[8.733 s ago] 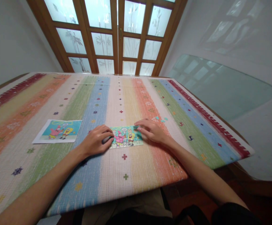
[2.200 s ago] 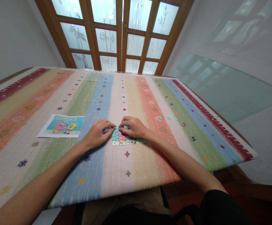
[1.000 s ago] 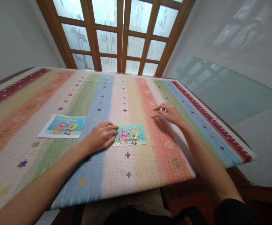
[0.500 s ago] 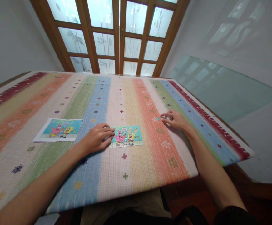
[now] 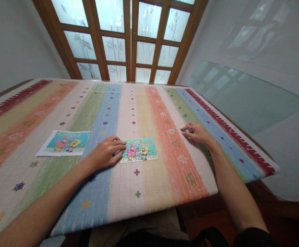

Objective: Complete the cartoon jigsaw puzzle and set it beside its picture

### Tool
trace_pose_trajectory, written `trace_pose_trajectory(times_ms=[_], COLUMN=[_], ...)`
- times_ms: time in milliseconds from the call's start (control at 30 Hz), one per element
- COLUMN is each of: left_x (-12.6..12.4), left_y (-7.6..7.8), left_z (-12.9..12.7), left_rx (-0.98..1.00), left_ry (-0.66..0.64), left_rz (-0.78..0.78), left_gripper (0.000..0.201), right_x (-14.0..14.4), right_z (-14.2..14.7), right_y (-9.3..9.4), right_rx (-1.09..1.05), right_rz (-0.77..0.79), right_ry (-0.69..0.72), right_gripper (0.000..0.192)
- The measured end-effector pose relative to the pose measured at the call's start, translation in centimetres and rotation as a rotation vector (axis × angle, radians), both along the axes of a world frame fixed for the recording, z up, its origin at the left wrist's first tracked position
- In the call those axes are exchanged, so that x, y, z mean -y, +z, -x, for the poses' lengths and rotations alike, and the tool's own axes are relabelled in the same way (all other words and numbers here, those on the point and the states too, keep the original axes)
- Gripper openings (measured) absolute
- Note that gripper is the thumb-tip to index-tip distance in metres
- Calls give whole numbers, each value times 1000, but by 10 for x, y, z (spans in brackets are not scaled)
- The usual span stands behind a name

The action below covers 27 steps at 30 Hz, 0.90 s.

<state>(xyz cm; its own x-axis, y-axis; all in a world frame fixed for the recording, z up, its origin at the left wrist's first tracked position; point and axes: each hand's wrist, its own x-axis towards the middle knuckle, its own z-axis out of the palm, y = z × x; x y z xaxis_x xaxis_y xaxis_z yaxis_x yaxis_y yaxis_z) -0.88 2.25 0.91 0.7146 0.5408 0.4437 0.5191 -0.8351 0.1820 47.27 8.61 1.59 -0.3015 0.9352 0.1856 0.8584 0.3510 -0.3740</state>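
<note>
A jigsaw puzzle (image 5: 138, 150) with cartoon figures lies on the table in front of me; tan cloth shows through gaps at its upper right. The fingertips of my left hand (image 5: 109, 151) rest on its left edge, thumb apart from the fingers, without gripping it. To the right, my right hand (image 5: 197, 133) pinches a small dark-looking puzzle piece (image 5: 182, 130) between thumb and finger, its face hidden. Just left of those fingertips, a loose teal puzzle piece (image 5: 173, 130) lies on the orange stripe.
A printed picture sheet (image 5: 66, 142) of the same cartoon scene lies left of my left forearm. Under everything spreads a striped tablecloth (image 5: 136, 181), its front edge close to my body. Wooden doors with frosted panes (image 5: 131, 41) stand beyond the table, and a wall is at right.
My right hand has shifted slightly right, away from the loose teal piece, and its fingertips have come closer together with a small dark item between them. The left hand and the puzzle stay put.
</note>
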Motion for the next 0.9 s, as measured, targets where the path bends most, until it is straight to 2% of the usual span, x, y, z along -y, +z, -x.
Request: trace_pose_trajectory(times_ms=[167,267,533,733,900], left_x=[0,0,-1,0,1], left_y=[1,-1,-5,-3,-3], left_z=[0,0,0,0,-1], left_rx=[1,1,-23,-15,3], left_ry=[-6,-7,5,-17,-30], left_rz=[-3,-5,-30,-30,-13], left_gripper=[27,27,26,26,25], right_x=[4,5,14,20,23], right_z=[2,9,51,94,122], right_y=[3,6,21,20,24], right_rx=[-77,-148,-558,-774,-756], right_rz=[12,44,307,509,567], right_ry=[-27,-53,-35,-24,64], right_gripper=[24,31,53,42,26])
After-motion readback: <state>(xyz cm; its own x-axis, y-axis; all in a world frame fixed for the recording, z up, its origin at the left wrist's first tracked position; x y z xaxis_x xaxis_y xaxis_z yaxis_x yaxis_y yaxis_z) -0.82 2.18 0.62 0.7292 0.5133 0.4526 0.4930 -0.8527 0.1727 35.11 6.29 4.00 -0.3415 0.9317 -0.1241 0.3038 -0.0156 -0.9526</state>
